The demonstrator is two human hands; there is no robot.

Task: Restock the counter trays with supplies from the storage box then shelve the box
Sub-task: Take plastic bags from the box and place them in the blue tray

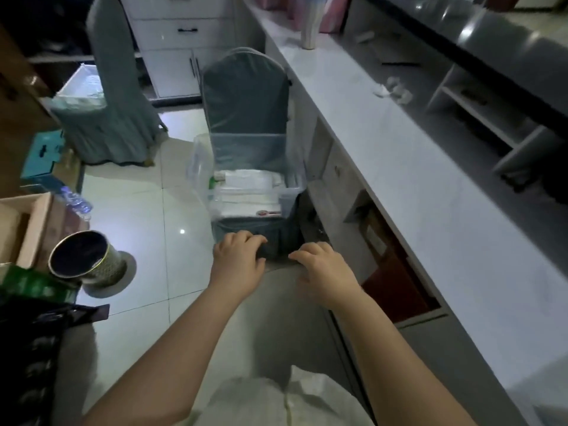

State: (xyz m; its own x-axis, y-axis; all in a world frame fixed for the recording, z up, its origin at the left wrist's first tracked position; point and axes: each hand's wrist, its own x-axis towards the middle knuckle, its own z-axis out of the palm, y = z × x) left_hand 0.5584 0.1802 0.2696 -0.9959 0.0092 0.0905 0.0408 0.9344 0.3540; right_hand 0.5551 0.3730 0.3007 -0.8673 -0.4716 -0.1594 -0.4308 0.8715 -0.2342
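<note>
Right now both hands reach out — left hand [238, 259] and right hand [322, 269], fingers loosely curled, holding nothing. Just beyond their fingertips sits the storage box [255, 195] on the chair [246, 96] — best gripped evenly at both sides.

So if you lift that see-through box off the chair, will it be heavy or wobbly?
Probably fairly heavy: the clear box looks packed with stacked white supplies. Its thin plastic walls may flex a little, so two hands seem wise. It sits on a cloth-covered chair, so it might slide rather than grip. Both hands, left and right, are near the seat edge.
</note>
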